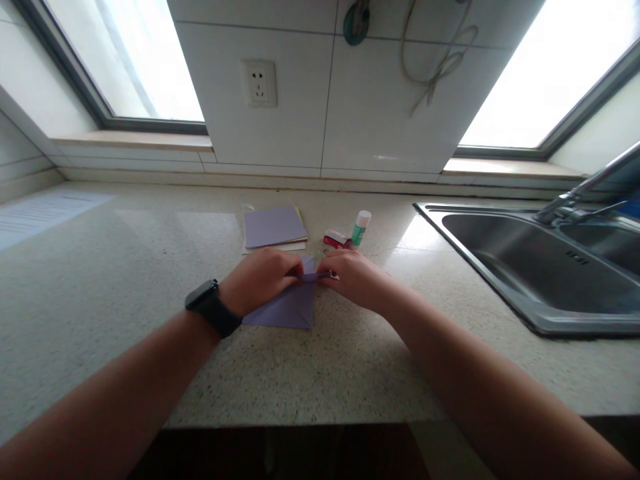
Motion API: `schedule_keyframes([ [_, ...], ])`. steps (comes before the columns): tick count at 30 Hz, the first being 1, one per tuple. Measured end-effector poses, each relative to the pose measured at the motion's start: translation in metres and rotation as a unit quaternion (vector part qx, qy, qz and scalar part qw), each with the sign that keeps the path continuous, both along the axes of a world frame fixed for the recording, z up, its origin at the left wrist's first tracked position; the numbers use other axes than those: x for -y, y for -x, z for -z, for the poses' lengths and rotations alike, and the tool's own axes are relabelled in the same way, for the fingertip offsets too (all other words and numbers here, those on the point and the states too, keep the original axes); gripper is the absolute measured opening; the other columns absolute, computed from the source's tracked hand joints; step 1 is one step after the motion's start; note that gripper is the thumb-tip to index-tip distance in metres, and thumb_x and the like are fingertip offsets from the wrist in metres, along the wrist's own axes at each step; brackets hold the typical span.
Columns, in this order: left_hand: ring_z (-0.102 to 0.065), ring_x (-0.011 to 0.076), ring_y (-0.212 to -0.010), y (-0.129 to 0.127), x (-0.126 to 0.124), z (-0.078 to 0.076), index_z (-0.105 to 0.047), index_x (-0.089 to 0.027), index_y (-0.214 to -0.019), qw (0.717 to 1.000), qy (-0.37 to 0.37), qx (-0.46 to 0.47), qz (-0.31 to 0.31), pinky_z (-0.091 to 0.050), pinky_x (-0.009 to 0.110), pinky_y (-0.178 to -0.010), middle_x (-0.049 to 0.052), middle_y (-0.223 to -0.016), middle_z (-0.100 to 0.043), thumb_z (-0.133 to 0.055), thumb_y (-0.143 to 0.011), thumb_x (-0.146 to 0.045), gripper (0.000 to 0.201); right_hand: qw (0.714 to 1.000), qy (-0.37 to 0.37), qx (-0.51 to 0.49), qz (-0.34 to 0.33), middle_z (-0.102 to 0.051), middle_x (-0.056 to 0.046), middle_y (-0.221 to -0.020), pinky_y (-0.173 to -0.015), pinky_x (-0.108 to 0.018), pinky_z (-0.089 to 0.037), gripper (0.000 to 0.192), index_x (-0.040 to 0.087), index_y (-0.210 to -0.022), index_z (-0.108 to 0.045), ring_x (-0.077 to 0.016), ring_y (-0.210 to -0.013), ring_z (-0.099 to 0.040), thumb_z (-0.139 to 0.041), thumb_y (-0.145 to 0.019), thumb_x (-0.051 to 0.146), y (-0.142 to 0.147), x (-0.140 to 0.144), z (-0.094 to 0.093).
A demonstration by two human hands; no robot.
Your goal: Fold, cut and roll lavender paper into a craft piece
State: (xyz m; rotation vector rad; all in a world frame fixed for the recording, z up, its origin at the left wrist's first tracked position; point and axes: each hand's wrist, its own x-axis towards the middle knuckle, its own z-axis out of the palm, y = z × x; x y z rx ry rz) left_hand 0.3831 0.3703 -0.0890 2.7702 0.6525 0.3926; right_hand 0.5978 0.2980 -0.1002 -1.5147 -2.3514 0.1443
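A sheet of purple paper [287, 309] with crease lines lies on the counter under my hands. My left hand [265, 275], with a black watch [213, 307] on its wrist, is closed and pinches a raised fold near the sheet's far part. From the other side my right hand [353, 275] is closed on the right end of the same fold. Just beyond the right hand stands a glue stick [361, 229] with a white cap, beside a small red and white box [337, 239]. The fingertips partly hide the fold.
A stack of coloured paper [275, 227], purple on top, lies behind the left hand. On the right is a steel sink [510, 267] with a faucet [565, 207]. A printed sheet [45, 212] lies at far left. The counter's front edge [300, 425] runs close to me.
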Motion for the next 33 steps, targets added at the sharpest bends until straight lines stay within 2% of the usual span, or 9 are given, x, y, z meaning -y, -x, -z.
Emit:
schedule_keyframes([
  [9,-0.069,0.0243,-0.091,0.000,0.000,0.001,-0.076,-0.020,-0.099,0.998,-0.061,-0.034,0.007,-0.049,0.034,-0.080,0.008,-0.095,-0.076,-0.066,-0.093,-0.027,0.014,0.999,-0.014,0.038,0.008,-0.071,-0.006,-0.086,-0.079,-0.030,-0.046,0.006,0.016,-0.085,-0.073,-0.0195,-0.086,-0.065,-0.069,-0.089,0.016,0.000,-0.002,0.004],
  [14,-0.069,0.0217,-0.090,-0.001,0.002,-0.001,-0.077,-0.020,-0.099,0.996,-0.078,-0.050,0.020,-0.050,0.034,-0.082,0.006,-0.093,-0.076,-0.063,-0.094,-0.021,0.014,1.000,-0.008,0.025,0.008,-0.071,-0.007,-0.088,-0.080,-0.030,-0.044,0.005,0.016,-0.086,-0.071,-0.0190,-0.087,-0.063,-0.068,-0.089,0.015,0.002,0.000,0.001],
  [16,-0.068,0.0200,-0.087,-0.001,0.004,-0.003,-0.077,-0.021,-0.096,0.993,-0.104,-0.045,0.030,-0.050,0.031,-0.079,0.004,-0.090,-0.074,-0.062,-0.095,-0.020,0.015,1.000,0.000,-0.003,0.005,-0.070,-0.006,-0.087,-0.078,-0.030,-0.042,0.006,0.016,-0.085,-0.071,-0.0183,-0.085,-0.062,-0.068,-0.090,0.018,0.003,0.002,-0.002],
  [20,-0.065,0.0178,-0.083,0.000,0.009,-0.009,-0.075,-0.020,-0.088,0.980,-0.193,-0.019,0.035,-0.048,0.028,-0.071,0.004,-0.084,-0.071,-0.058,-0.098,-0.023,0.020,0.990,0.065,-0.115,0.054,-0.067,-0.003,-0.076,-0.065,-0.029,-0.038,0.029,0.018,-0.079,-0.068,-0.0156,-0.072,-0.058,-0.058,-0.098,0.036,0.000,0.003,-0.004],
  [22,-0.065,0.0181,-0.084,0.000,0.011,-0.011,-0.075,-0.019,-0.089,0.973,-0.229,0.003,0.035,-0.049,0.028,-0.072,0.005,-0.085,-0.071,-0.056,-0.100,-0.023,0.022,0.974,0.108,-0.184,0.074,-0.068,-0.003,-0.076,-0.061,-0.028,-0.038,0.028,0.018,-0.083,-0.070,-0.0146,-0.070,-0.058,-0.056,-0.098,0.037,-0.004,0.001,-0.002],
  [24,-0.065,0.0186,-0.086,0.001,0.012,-0.013,-0.075,-0.018,-0.091,0.969,-0.244,0.020,0.033,-0.049,0.029,-0.073,0.006,-0.087,-0.071,-0.056,-0.100,-0.023,0.022,0.958,0.153,-0.237,0.058,-0.070,-0.003,-0.077,-0.061,-0.027,-0.039,0.023,0.018,-0.089,-0.073,-0.0138,-0.069,-0.059,-0.058,-0.097,0.034,-0.007,-0.001,0.001],
  [27,-0.066,0.0186,-0.085,0.001,0.012,-0.012,-0.075,-0.017,-0.095,0.976,-0.214,0.039,0.020,-0.050,0.030,-0.073,0.006,-0.091,-0.071,-0.058,-0.099,-0.023,0.018,0.949,0.161,-0.267,0.049,-0.069,-0.002,-0.074,-0.062,-0.027,-0.041,0.022,0.017,-0.089,-0.075,-0.0135,-0.068,-0.058,-0.062,-0.095,0.034,-0.010,-0.003,0.005],
  [30,-0.067,0.0177,-0.087,0.001,0.009,-0.009,-0.074,-0.018,-0.100,0.989,-0.129,0.069,0.004,-0.051,0.030,-0.077,0.005,-0.098,-0.071,-0.063,-0.096,-0.022,0.012,0.956,0.093,-0.274,0.059,-0.069,-0.002,-0.076,-0.064,-0.028,-0.042,0.018,0.019,-0.090,-0.077,-0.0141,-0.071,-0.059,-0.067,-0.092,0.033,-0.010,-0.003,0.005],
  [33,-0.067,0.0185,-0.093,0.000,0.007,-0.006,-0.074,-0.020,-0.108,0.992,-0.062,0.112,-0.009,-0.052,0.031,-0.083,0.005,-0.104,-0.071,-0.067,-0.093,-0.019,0.016,0.951,0.059,-0.301,0.045,-0.067,-0.001,-0.075,-0.065,-0.028,-0.042,0.017,0.020,-0.093,-0.078,-0.0140,-0.070,-0.057,-0.066,-0.093,0.033,-0.008,0.000,0.003],
])
